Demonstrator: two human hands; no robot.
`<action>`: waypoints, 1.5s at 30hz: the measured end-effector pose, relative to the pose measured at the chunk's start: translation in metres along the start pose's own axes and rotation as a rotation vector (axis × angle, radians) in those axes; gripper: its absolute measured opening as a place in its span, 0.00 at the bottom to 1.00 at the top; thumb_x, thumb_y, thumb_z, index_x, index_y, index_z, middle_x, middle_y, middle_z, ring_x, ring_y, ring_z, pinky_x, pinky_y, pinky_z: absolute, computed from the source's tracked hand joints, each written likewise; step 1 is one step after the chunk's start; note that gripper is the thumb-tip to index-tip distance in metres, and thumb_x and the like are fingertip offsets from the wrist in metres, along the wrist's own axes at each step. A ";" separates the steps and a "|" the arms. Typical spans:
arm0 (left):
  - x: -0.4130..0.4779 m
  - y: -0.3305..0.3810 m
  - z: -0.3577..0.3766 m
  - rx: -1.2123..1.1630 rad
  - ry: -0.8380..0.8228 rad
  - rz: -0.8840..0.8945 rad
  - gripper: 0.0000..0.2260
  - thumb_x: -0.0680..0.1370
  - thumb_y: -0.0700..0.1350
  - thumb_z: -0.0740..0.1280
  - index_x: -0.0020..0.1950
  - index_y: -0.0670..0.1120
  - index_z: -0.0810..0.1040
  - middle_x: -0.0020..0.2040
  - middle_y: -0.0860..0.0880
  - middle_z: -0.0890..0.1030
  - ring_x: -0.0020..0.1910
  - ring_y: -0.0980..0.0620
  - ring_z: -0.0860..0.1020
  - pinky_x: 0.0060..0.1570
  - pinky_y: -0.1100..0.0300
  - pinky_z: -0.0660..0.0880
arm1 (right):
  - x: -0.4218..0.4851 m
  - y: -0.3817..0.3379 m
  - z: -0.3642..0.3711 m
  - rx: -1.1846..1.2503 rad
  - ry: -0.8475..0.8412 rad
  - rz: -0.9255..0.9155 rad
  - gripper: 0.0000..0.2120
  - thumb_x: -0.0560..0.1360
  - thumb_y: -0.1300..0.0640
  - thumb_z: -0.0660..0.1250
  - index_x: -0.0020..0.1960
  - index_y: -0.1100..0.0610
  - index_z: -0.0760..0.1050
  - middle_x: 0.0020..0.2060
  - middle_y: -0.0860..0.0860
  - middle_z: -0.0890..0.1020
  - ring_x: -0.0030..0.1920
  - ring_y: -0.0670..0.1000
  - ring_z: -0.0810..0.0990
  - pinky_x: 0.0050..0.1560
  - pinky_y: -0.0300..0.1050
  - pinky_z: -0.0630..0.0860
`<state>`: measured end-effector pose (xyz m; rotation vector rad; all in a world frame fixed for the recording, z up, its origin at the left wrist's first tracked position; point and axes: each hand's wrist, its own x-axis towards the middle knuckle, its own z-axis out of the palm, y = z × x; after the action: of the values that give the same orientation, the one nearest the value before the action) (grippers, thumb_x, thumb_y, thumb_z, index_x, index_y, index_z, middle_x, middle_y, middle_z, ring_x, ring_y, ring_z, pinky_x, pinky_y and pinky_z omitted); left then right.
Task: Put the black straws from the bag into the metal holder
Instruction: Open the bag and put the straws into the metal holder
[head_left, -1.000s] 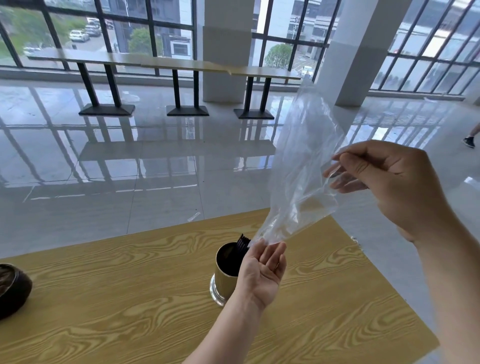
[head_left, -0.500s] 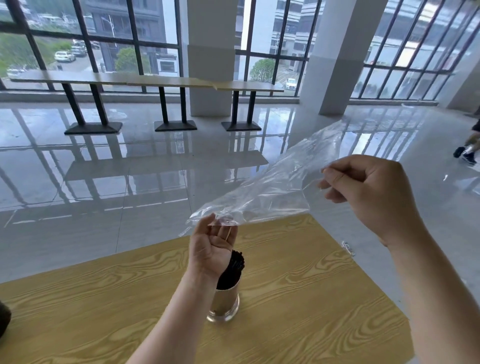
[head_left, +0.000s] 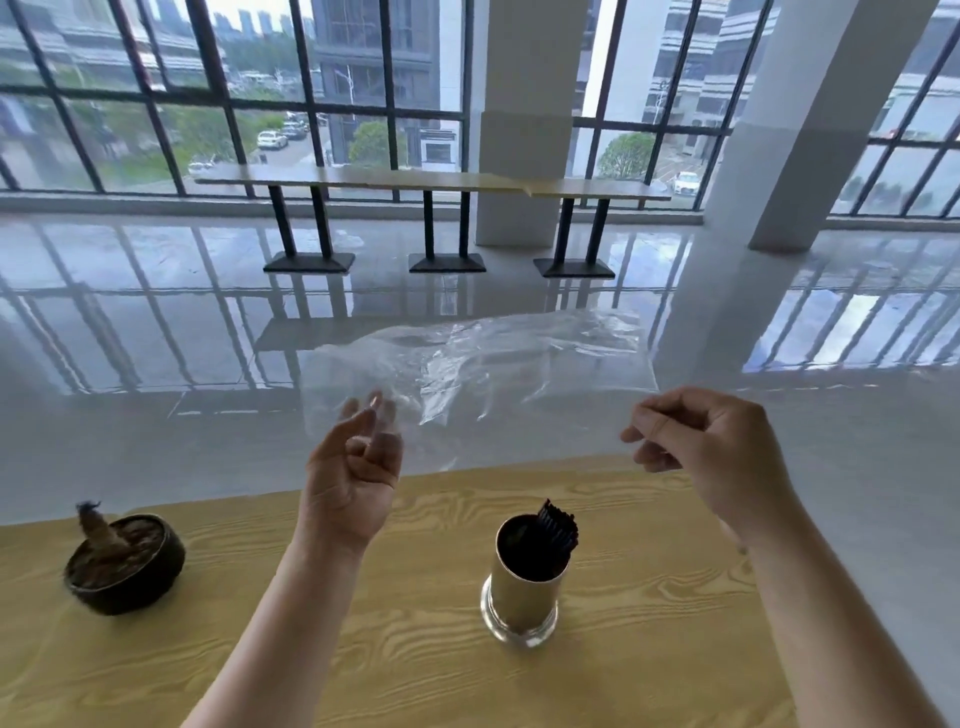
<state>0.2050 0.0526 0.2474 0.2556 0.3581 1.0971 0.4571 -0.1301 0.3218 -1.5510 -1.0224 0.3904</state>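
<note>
**Empty bag held up, straws in the holder**

A person holds a clear plastic bag (head_left: 483, 364) stretched out flat in the air above the far edge of a wood-grain table (head_left: 363, 649). The bag looks empty, with only creases and window reflections showing through it.

The right hand (head_left: 706, 441) is curled into a loose fist, thumb pressed against the forefinger, pinching the bag's right edge. The left hand (head_left: 353, 467) is turned palm up under the bag's left end, with its fingers bent and partly behind the film. It touches the plastic, but whether the fingers truly grip it cannot be told, as the film blurs them.

The black straws (head_left: 556, 527) stand as a bundle inside the metal holder (head_left: 522, 587), leaning against its right rim with their tips poking above it. The holder is a gold-coloured cylinder with a shiny base, upright on the table, below the bag and between the two forearms, nearer the right one.

Well apart to the left on the table sits a dark round bowl (head_left: 124, 566) with a brownish stub sticking up from it.

Beyond the table lie a glossy floor, a long counter on black legs, and tall windows.
</note>
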 end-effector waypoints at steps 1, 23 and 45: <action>-0.005 0.011 -0.008 0.031 0.047 0.045 0.13 0.77 0.32 0.62 0.57 0.47 0.72 0.45 0.46 0.85 0.32 0.56 0.84 0.30 0.66 0.79 | 0.000 0.004 0.012 0.012 -0.022 0.020 0.02 0.75 0.62 0.73 0.44 0.57 0.83 0.35 0.53 0.87 0.31 0.51 0.85 0.33 0.42 0.82; -0.141 0.105 -0.276 1.077 1.053 0.219 0.05 0.71 0.37 0.75 0.36 0.42 0.82 0.26 0.48 0.82 0.26 0.47 0.81 0.35 0.53 0.80 | -0.089 0.156 0.251 -0.306 -0.568 0.448 0.06 0.74 0.61 0.71 0.49 0.54 0.77 0.32 0.53 0.86 0.25 0.50 0.80 0.27 0.45 0.79; -0.145 0.086 -0.306 1.710 1.171 0.270 0.36 0.69 0.39 0.74 0.74 0.43 0.61 0.67 0.35 0.72 0.68 0.36 0.68 0.64 0.39 0.68 | -0.111 0.195 0.268 -0.500 -0.663 0.481 0.15 0.74 0.53 0.70 0.60 0.53 0.76 0.40 0.52 0.86 0.45 0.57 0.85 0.50 0.57 0.82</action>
<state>-0.0490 -0.0328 0.0223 1.1685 2.3578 0.8179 0.2739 -0.0364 0.0391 -2.1976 -1.3034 1.1021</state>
